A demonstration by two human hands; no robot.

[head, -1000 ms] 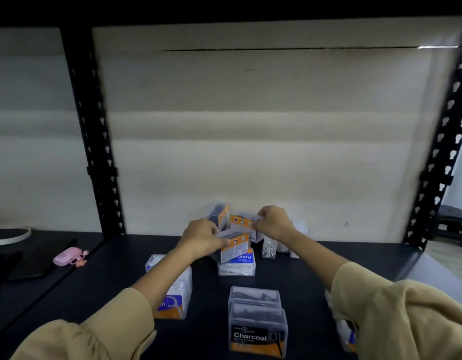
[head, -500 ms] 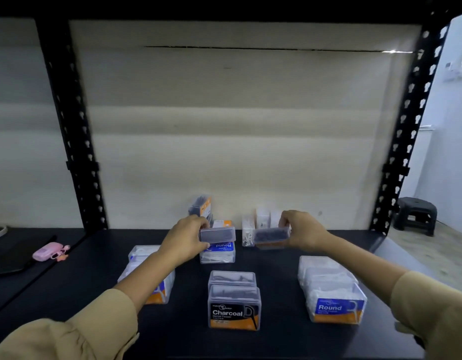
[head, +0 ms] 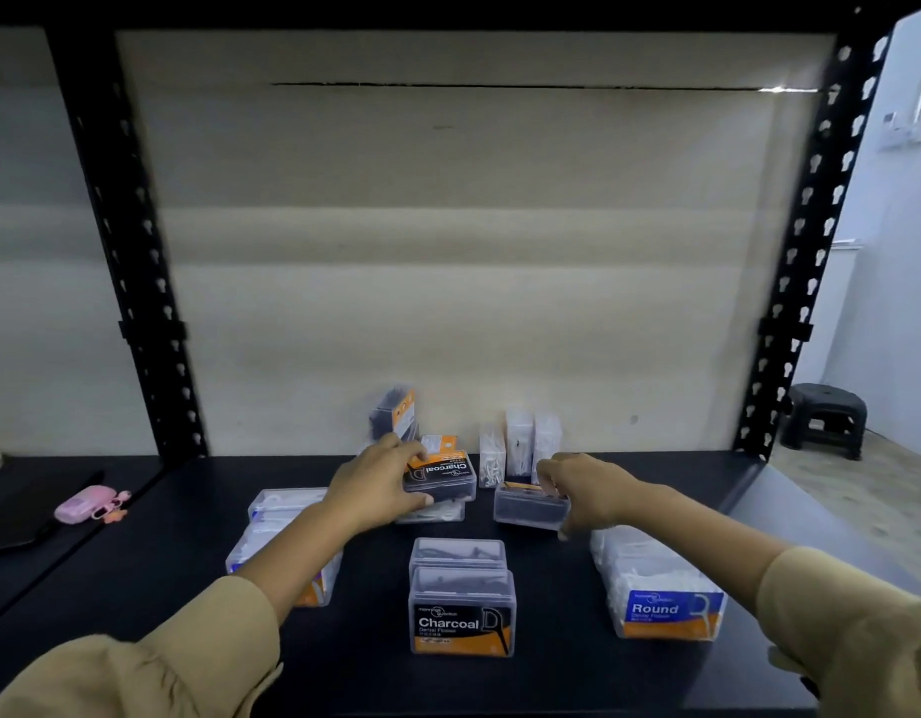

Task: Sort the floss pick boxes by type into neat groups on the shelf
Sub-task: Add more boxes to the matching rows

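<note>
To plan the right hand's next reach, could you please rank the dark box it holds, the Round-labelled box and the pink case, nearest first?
1. Dark floss box, in the right hand.
2. Round box, front right.
3. Pink case, far left.

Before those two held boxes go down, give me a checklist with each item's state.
1. Left hand grips the black-labelled Charcoal plastic box: ok.
2. Right hand grips the clear plastic box of dark picks: ok.
3. That box's label readable: cannot tell; only dark contents show.
4. Front-centre row of two clear Charcoal boxes lined up: ok.
5. Back of the black shelf sorted: not ok; upright clear boxes of white picks and a leaning dark-filled box stand loose.
</note>
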